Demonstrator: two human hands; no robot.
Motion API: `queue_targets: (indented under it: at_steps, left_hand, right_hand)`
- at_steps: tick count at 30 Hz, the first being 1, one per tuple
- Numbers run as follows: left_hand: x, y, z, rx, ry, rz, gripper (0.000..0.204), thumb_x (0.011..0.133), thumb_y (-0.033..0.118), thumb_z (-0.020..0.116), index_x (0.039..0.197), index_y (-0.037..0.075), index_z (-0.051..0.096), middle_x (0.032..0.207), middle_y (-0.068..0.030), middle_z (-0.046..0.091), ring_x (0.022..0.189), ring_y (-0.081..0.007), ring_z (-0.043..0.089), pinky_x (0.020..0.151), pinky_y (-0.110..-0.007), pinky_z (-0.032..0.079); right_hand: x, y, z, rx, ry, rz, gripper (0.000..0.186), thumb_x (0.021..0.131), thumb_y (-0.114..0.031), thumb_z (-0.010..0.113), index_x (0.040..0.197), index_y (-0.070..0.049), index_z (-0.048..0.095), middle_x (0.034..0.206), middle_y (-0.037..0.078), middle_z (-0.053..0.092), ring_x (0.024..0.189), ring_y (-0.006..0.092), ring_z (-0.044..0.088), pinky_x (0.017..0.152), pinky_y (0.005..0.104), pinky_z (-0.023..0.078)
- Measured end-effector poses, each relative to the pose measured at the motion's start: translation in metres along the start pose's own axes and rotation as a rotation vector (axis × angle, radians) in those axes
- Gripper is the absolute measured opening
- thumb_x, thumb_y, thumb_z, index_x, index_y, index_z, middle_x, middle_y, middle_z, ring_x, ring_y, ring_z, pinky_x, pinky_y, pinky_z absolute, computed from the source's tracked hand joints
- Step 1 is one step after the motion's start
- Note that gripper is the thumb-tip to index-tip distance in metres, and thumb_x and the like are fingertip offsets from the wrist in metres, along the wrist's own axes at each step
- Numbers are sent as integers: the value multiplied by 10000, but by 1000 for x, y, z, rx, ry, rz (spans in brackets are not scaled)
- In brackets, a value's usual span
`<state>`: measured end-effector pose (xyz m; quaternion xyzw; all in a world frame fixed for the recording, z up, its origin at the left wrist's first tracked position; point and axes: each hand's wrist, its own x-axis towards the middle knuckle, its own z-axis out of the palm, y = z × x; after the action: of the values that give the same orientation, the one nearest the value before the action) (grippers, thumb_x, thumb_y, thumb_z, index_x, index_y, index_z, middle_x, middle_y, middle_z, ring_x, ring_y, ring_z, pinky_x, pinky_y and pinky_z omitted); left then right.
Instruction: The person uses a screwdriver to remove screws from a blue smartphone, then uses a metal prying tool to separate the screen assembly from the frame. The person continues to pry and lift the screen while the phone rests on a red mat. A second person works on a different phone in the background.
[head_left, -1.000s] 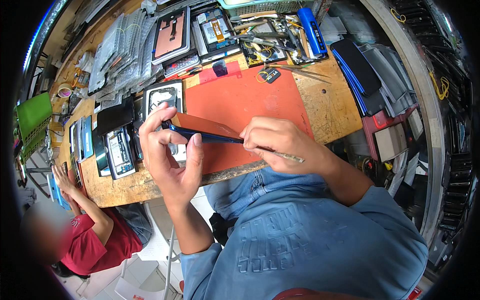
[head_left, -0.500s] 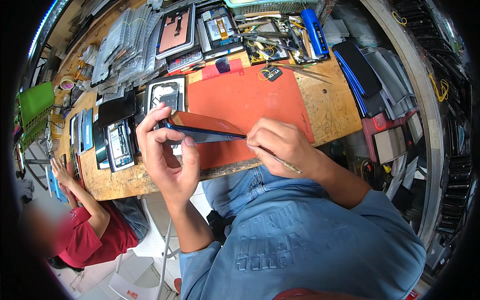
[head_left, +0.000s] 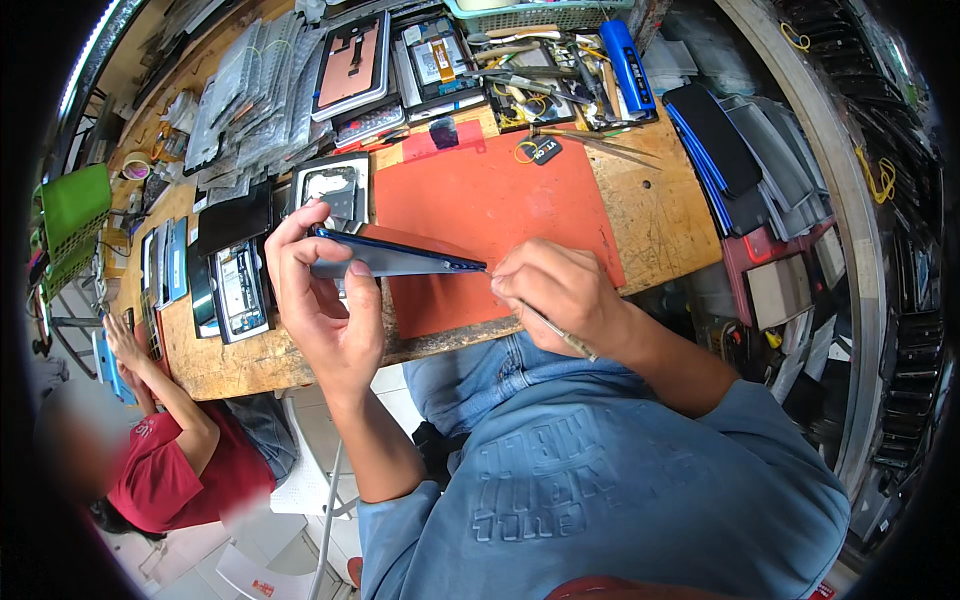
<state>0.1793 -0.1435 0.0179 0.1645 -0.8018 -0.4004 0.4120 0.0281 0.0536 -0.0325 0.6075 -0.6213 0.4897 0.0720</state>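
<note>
My left hand [head_left: 325,290] grips a slim phone [head_left: 400,262] with a dark blue edge, its fingers and thumb at the left end. The phone is held edge-up above the orange mat [head_left: 540,200], its lower face light and shiny. Closed around a slim metal hand tool [head_left: 560,332], my right hand [head_left: 560,292] is at the phone's right end. The tool's back end sticks out below the fist, toward me. Its tip is mostly hidden by the fingers, so I cannot tell whether it touches the phone's edge.
Opened tablets [head_left: 240,290] lie left of the mat on the wooden table [head_left: 240,370]. Bubble-wrapped packets [head_left: 245,100] are stacked behind. Several hand tools [head_left: 545,75] and a blue cylinder [head_left: 627,68] stand far right. Another person [head_left: 195,455] sits at the left.
The phone has turned so its orange-reflecting upper face no longer shows and its blue edge faces up. My left hand moved slightly left; the right hand keeps the tool at the same end.
</note>
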Motion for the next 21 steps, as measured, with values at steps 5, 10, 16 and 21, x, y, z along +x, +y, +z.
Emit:
queue_targets:
  at_steps: [5,10,16,21]
  left_hand:
    - [-2,4,0,46,-14,38,127,924,12,652,1031,15,584,1431,-200,544,1313,-264,554,1001,-318,461]
    - [-1,5,5,46,19,-8,140,910,16,639,1045,18,601,1427,-166,555,1169,-185,569,816,-251,461]
    - [0,5,1,74,16,-60,193,869,-4,617,1061,18,611,1417,-155,581,1114,-158,569,762,-250,433]
    - [3,2,-4,196,-17,66,318,786,-16,571,1100,5,613,1436,-204,568,1281,-293,555,1067,-396,435]
  right_hand:
    - [3,4,3,101,-59,101,260,709,41,769,894,-21,597,894,122,576,800,311,669,644,422,560]
    - [11,-3,-2,-229,-123,-137,200,773,-1,736,815,-49,547,848,91,535,767,248,647,609,371,536]
    - [2,3,9,-244,-42,-171,154,820,-31,729,827,-46,575,842,80,555,764,228,654,600,347,542]
    - [-5,5,10,7,103,29,180,809,44,782,928,-19,662,921,108,648,763,257,708,616,367,574]
